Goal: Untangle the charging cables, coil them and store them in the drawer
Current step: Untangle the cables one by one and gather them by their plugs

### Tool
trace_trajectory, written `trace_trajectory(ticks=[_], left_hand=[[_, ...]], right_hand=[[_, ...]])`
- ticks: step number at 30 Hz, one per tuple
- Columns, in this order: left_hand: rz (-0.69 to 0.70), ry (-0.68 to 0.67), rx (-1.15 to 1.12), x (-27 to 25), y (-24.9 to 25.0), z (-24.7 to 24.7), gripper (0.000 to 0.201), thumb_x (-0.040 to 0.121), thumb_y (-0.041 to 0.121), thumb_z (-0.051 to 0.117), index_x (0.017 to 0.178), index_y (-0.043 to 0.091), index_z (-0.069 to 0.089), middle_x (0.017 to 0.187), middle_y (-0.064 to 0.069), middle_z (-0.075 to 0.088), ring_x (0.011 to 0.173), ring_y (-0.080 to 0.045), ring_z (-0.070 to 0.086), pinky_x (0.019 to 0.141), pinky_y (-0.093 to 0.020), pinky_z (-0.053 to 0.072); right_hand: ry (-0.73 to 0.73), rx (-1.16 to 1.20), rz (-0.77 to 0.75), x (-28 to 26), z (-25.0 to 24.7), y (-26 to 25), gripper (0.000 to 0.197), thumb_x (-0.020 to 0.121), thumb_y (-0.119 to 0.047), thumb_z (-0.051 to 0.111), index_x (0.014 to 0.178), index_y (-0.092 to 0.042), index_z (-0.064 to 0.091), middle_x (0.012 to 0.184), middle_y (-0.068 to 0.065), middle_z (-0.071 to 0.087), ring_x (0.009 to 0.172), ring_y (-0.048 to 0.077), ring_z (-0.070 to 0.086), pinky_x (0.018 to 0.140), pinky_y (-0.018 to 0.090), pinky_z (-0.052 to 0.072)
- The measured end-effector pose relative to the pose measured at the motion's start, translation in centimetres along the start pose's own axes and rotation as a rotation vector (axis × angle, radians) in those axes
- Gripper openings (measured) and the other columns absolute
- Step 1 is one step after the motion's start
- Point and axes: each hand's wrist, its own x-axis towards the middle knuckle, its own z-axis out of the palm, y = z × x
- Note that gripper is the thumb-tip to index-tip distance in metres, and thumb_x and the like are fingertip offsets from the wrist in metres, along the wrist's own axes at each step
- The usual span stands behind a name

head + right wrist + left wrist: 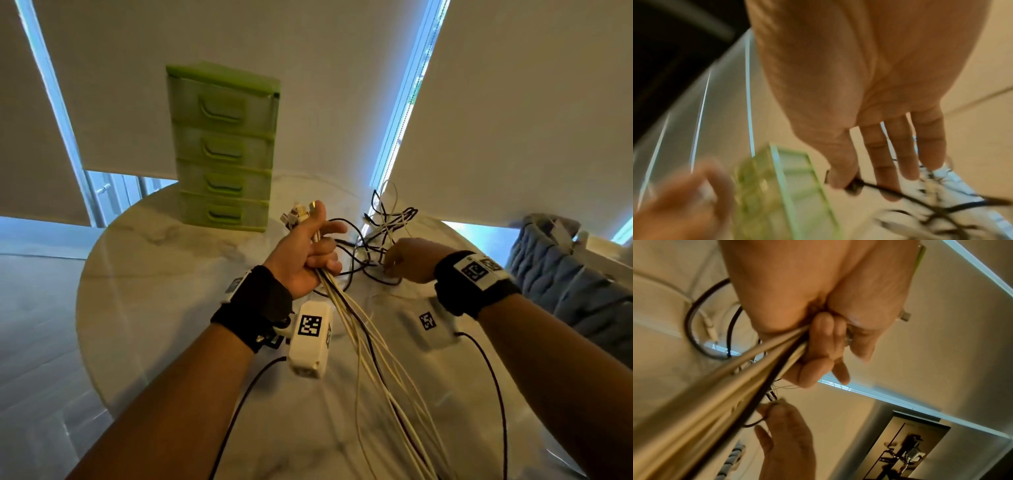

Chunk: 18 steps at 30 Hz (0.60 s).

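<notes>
- A bundle of cables (346,308), mostly white with a dark one among them, runs from the centre of the head view down toward the lower edge; their plug ends (298,213) stick up above the fist that grips them.
- The left hand (305,253) is curled tightly round that bundle; the left wrist view shows the fingers (824,337) wrapped over the strands.
- A loose tangle of black and white cables (383,226) lies on the desk (144,274) right of centre, just beyond the bundle and joined to it by black loops.
- The right hand (409,260) reaches into the tangle; in the right wrist view, thumb and forefinger pinch a black cable (879,186) at its end, the other fingers (906,154) straight.
- The green drawer unit (222,147), four drawers all closed, stands upright on the far edge of the desk, upper left of centre.
- Both wrists carry black straps with white marker-tagged camera boxes (310,342).
- A grey knitted fabric (561,274) sits at the right edge.
</notes>
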Motion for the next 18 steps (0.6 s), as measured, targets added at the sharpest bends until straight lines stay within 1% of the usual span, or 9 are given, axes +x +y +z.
trace_trajectory(ticks=[2, 4, 5, 6, 9, 12, 14, 16, 18], left_hand=[[-0.034, -0.026, -0.016, 0.0, 0.2, -0.1, 0.031, 0.088, 0.038, 0.054, 0.091, 0.008, 0.062, 0.043, 0.008, 0.022, 0.034, -0.004, 0.022, 0.043, -0.018, 0.036], [-0.063, -0.059, -0.035, 0.0, 0.4, -0.2, 0.021, 0.084, 0.014, 0.051, 0.102, 0.006, 0.06, 0.042, 0.008, 0.026, 0.034, -0.005, 0.024, 0.046, -0.018, 0.037], [-0.07, -0.062, -0.036, 0.0, 0.4, -0.4, 0.028, 0.081, 0.005, 0.048, 0.106, 0.006, 0.059, 0.041, 0.007, 0.027, 0.034, -0.005, 0.025, 0.046, -0.018, 0.038], [-0.07, -0.059, -0.036, 0.1, 0.3, -0.5, 0.034, 0.077, 0.0, 0.045, 0.108, 0.005, 0.059, 0.041, 0.007, 0.028, 0.034, -0.005, 0.026, 0.046, -0.018, 0.039], [-0.034, -0.055, -0.057, 0.0, -0.1, -0.6, 0.037, 0.074, -0.001, 0.046, 0.105, 0.005, 0.065, 0.044, 0.006, 0.026, 0.036, -0.005, 0.025, 0.047, -0.019, 0.04], [0.011, -0.079, -0.094, -0.2, -0.1, -0.7, 0.016, 0.082, 0.009, 0.052, 0.081, 0.012, 0.067, 0.044, 0.008, 0.027, 0.035, -0.005, 0.026, 0.048, -0.018, 0.038], [0.013, -0.063, -0.087, -0.3, -0.2, -0.8, 0.018, 0.085, 0.019, 0.055, 0.076, 0.014, 0.069, 0.042, 0.009, 0.028, 0.034, -0.005, 0.027, 0.048, -0.017, 0.034], [0.009, -0.042, -0.045, -0.2, -0.3, -1.1, 0.026, 0.084, 0.028, 0.054, 0.072, 0.017, 0.075, 0.041, 0.009, 0.027, 0.033, -0.004, 0.025, 0.047, -0.015, 0.033], [0.008, -0.029, -0.073, 0.0, -0.4, -1.2, 0.024, 0.084, 0.029, 0.054, 0.08, 0.017, 0.075, 0.042, 0.008, 0.027, 0.033, -0.003, 0.025, 0.045, -0.016, 0.037]], right_hand=[[0.188, 0.347, -0.039, -0.9, -1.2, 0.1, 0.022, 0.096, -0.029, 0.055, 0.101, -0.014, 0.07, 0.098, 0.001, 0.067, 0.092, 0.019, 0.059, 0.078, 0.019, 0.044], [0.327, 0.797, -0.096, -2.3, -2.5, -0.6, 0.02, 0.095, -0.027, 0.057, 0.096, -0.012, 0.069, 0.084, 0.008, 0.069, 0.082, 0.03, 0.063, 0.083, 0.031, 0.051], [0.358, 0.975, -0.137, -3.1, -3.1, -1.4, 0.017, 0.095, -0.025, 0.057, 0.095, -0.013, 0.07, 0.079, 0.011, 0.067, 0.076, 0.032, 0.063, 0.084, 0.038, 0.054], [0.377, 1.089, -0.182, -3.8, -3.5, -2.2, 0.015, 0.096, -0.021, 0.056, 0.095, -0.015, 0.07, 0.075, 0.011, 0.063, 0.071, 0.029, 0.06, 0.082, 0.04, 0.054], [0.406, 1.128, -0.268, -4.5, -3.8, -4.6, 0.025, 0.097, -0.007, 0.051, 0.107, -0.023, 0.067, 0.079, 0.005, 0.062, 0.075, 0.02, 0.055, 0.081, 0.039, 0.053], [0.372, 1.096, -0.336, -4.2, -3.4, -6.8, 0.029, 0.094, -0.003, 0.055, 0.115, -0.022, 0.064, 0.08, 0.001, 0.07, 0.073, 0.017, 0.061, 0.078, 0.032, 0.054], [0.389, 1.15, -0.329, -3.8, -2.8, -7.8, 0.021, 0.091, -0.003, 0.061, 0.108, -0.016, 0.058, 0.083, 0.007, 0.072, 0.074, 0.016, 0.068, 0.074, 0.026, 0.056], [0.419, 1.221, -0.304, -3.4, -2.4, -8.3, 0.021, 0.088, -0.005, 0.066, 0.1, -0.011, 0.049, 0.081, 0.012, 0.073, 0.073, 0.021, 0.069, 0.069, 0.029, 0.058], [0.426, 1.197, -0.258, -2.9, -2.1, -8.2, 0.03, 0.085, -0.01, 0.071, 0.097, -0.009, 0.044, 0.078, 0.015, 0.072, 0.067, 0.022, 0.068, 0.067, 0.033, 0.058]])
